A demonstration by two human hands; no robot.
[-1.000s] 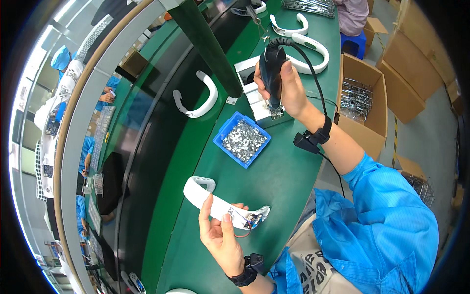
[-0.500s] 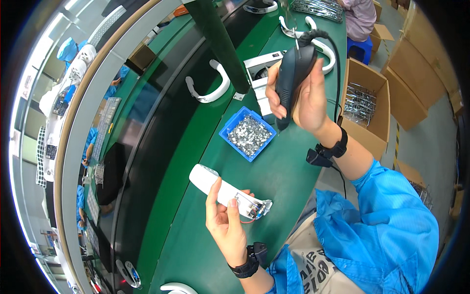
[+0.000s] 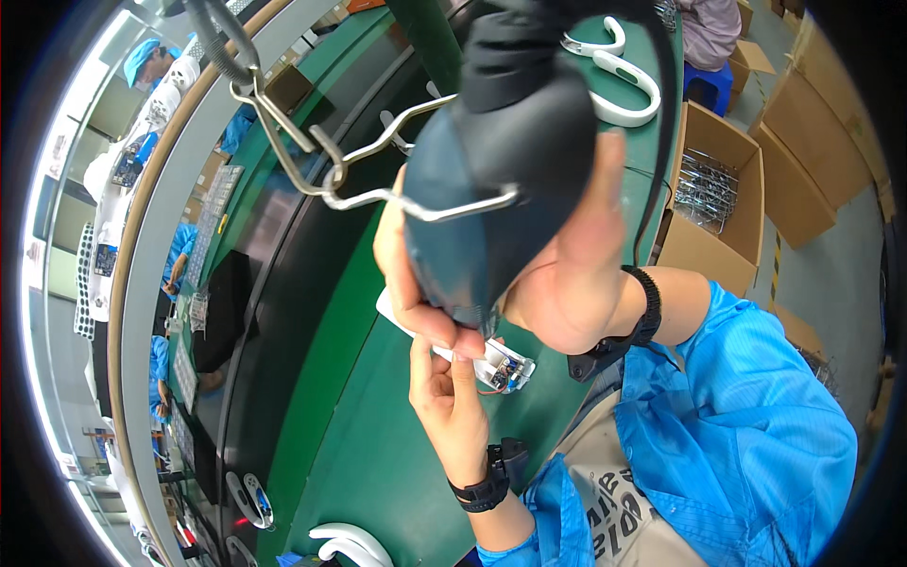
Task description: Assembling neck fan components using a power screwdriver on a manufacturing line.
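Observation:
A large dark electric screwdriver (image 3: 491, 180) hangs close before the view by a bent wire hanger (image 3: 373, 197). My right hand (image 3: 567, 293) is wrapped round its body, with the tip pointing down. Below it, my left hand (image 3: 449, 406) grips a long white plastic housing (image 3: 389, 310) between thumb and fingers. Small electronic parts (image 3: 510, 369) and a red wire show at the housing's near right end. The screwdriver's tip is over the housing, but my right fingers hide whether they touch. The blue tray of small metal parts is hidden behind the tool and hand.
White curved parts (image 3: 628, 90) lie on the green table (image 3: 378, 454) at the far side, others (image 3: 350, 543) at the near edge. A cardboard box (image 3: 718, 250) of metal rods stands at right. A person on a blue stool (image 3: 709, 85) sits far right. A dark belt runs along the left.
My right hand has brought the screwdriver down and left, from above the table to over the white housing. The left hand and housing have shifted slightly up and to the right in view.

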